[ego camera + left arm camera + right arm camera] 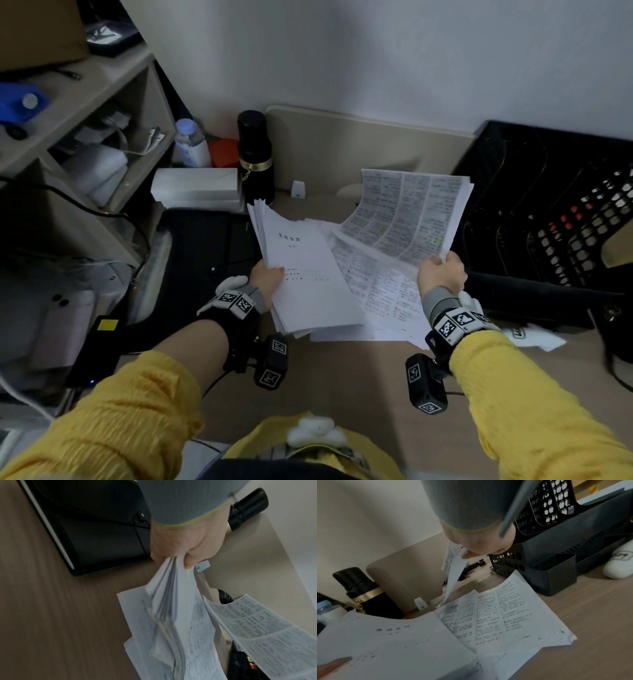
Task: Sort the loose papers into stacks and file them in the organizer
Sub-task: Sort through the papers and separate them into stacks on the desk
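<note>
Left hand: the left hand (265, 278) grips a thick stack of papers (301, 270) by its near left edge — thumb on the top sheet, fingers (160, 555) curled underneath, the stack lifted off the table (342, 394) and tilted.
Top sheet: mostly blank, a short printed title near its upper middle; the far corners of the stack fan out just in front of the black flask (255, 154).
Right hand: the right hand (442, 272) pinches a few densely printed sheets (407, 216) by their lower right corner, fingers (471, 555) clenched on the paper, the sheets held up and curving toward the wall.
Loose pile: more printed pages (380, 291) lie flat on the table between the two hands, partly under the raised stack — text in columns, some coloured marks.
Organizer: a black organizer (555, 219) with perforated dividers stands at the right edge of the table, close beside the right hand's sheets; I cannot tell what sits in its slots.
Left side: a black folder (96, 534) lies flat on the table behind the left hand, closed with an elastic cord.
Back row: a clear water bottle (190, 142) and a white box (197, 188) sit left of the flask.
</note>
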`<action>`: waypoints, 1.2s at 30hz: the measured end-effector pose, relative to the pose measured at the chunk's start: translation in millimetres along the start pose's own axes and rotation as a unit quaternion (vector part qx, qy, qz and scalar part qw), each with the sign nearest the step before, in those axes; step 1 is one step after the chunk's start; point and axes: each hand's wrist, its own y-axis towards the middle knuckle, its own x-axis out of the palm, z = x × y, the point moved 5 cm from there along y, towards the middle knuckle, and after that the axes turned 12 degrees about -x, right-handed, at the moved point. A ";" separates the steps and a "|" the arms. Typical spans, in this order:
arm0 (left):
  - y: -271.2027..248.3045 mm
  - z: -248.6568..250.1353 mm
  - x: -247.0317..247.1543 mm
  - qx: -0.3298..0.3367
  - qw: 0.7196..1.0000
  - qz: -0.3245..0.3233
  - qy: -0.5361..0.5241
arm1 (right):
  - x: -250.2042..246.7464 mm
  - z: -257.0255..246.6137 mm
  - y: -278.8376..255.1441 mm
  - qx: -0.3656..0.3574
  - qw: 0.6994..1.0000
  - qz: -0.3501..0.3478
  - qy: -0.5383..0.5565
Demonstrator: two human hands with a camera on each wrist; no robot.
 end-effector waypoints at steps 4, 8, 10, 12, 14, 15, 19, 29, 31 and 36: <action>-5.1 2.7 4.9 0.005 1.000 -0.005 0.001 | 11.3 2.0 -3.9 -0.020 0.997 -0.002 0.074; -10.3 -0.4 11.8 0.006 1.000 -0.020 0.008 | 39.7 -0.7 -27.4 0.000 0.976 -0.123 0.182; -11.8 -3.4 15.6 0.002 0.999 -0.040 0.006 | 55.8 -6.2 -44.0 0.031 0.948 -0.224 0.225; -12.6 -3.7 17.4 0.000 0.998 -0.058 0.012 | 70.4 -9.8 -61.6 0.042 0.920 -0.326 0.212; -13.5 -2.7 19.1 -0.004 0.997 -0.078 0.006 | 81.4 -12.5 -77.3 0.028 0.892 -0.411 0.184; -13.7 -2.3 20.3 -0.007 0.996 -0.086 -0.001 | 85.8 -13.4 -83.6 0.020 0.879 -0.441 0.180; -10.7 -7.0 25.9 -0.017 0.993 -0.115 -0.021 | 96.2 -16.5 -91.6 0.005 0.863 -0.476 0.171; -2.8 8.5 16.4 0.047 0.997 -0.062 -0.025 | 85.1 2.3 -61.5 0.038 0.906 -0.412 0.089; -6.9 19.6 13.8 0.064 0.995 -0.077 -0.024 | 79.9 10.3 -41.9 0.049 0.930 -0.353 0.093; -10.7 26.8 8.3 0.031 0.989 -0.143 -0.006 | 67.2 18.6 -9.6 0.050 0.963 -0.240 0.110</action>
